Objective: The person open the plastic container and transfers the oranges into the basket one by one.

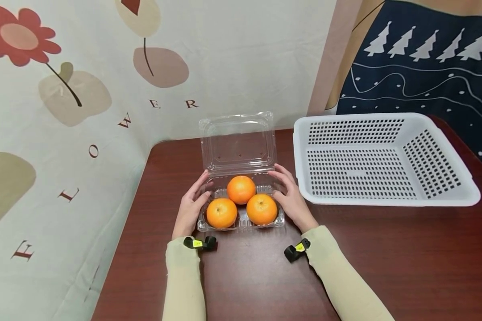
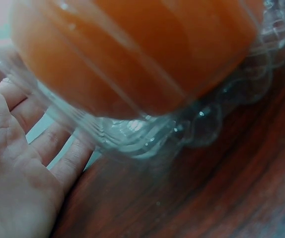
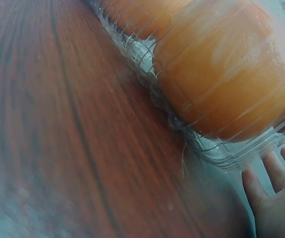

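Oranges sit in a clear plastic clamshell box, between the fingers of both hands: left orange (image 1: 222,213) beside the left thumb, right orange (image 1: 262,209) beside the right thumb, and far orange (image 1: 241,190) between and slightly beyond the two thumbs. Box tray (image 1: 243,228) rests on the table, framed by the fingers on its two short sides; its hinged lid (image 1: 238,145) stands raised, leaning back just past the fingertips.

Left hand (image 1: 189,210) lies along its side of the tray, fingers extended and a little apart outside the wall, thumb at the rim. Right hand (image 1: 292,199) mirrors it, fingers likewise stretched and separated along the opposite wall, thumb at the rim; whether every fingertip touches the plastic, I cannot tell.

Behind the fingers, each wrist wears a black strap with a yellow label (image 1: 198,243), next to a pale cream sleeve (image 1: 184,281). Outward of the right fingers stands a white perforated plastic basket (image 1: 389,202), on the reddish-brown wood-grain table (image 1: 245,276). Past the fingertips hangs a whitish cloth (image 1: 245,53) printed with flowers and "FLOWER"; farther off, beyond the basket, navy fabric (image 1: 417,78) shows white fir trees.
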A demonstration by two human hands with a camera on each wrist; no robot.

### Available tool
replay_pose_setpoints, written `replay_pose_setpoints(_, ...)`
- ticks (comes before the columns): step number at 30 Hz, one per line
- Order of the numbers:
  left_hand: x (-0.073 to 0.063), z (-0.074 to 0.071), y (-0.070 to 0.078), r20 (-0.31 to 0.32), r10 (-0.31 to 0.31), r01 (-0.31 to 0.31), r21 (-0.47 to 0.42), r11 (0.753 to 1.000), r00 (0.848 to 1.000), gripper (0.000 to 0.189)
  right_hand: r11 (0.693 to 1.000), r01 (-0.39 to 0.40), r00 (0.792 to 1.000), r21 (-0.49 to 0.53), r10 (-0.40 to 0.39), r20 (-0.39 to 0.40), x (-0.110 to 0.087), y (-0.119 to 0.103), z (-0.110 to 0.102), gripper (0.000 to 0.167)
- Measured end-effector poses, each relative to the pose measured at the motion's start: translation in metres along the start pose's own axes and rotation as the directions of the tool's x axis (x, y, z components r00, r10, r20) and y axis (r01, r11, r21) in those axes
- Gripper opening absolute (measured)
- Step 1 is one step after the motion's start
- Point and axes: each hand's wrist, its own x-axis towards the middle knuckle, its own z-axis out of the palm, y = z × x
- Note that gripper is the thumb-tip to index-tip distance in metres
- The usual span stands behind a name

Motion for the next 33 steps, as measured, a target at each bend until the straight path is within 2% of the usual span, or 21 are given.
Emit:
replay_pose_setpoints(10, 0.0004, -0.0006, 0.0004, -0.003, -0.028, 0.029, 0.009, 1.000, 1.000, 0.050, 1.000, 0.008, 1.000, -0.003, -0.008, 0.003, 0.0002, 0.0004, -0.0004, 0.049)
replay_pose_setpoints(18, -0.0001, -0.0005, -0.0001, -0.006, -0.022, 0.022, 0.007, 1.000, 1.000, 0.050, 1.000, 0.006, 1.000, 0.005, -0.006, 0.002, 0.0009, 0.0014, 0.0003, 0.048)
replay_pose_setpoints(25, -0.0011, 0.0001, 0.0004, -0.011, -0.059, 0.059, 0.005, 0.998, 0.998, 0.051, 1.000, -0.005, 1.000, 0.002, 0.005, 0.007, 0.0003, 0.0012, 0.0002, 0.048)
replay_pose_setpoints(33, -0.0011, -0.0005, 0.0004, -0.006, -0.037, 0.037, 0.008, 0.999, 0.999, 0.050, 1.000, -0.006, 1.000, 0.004, 0.006, 0.007, -0.0004, -0.0005, 0.0000, 0.048)
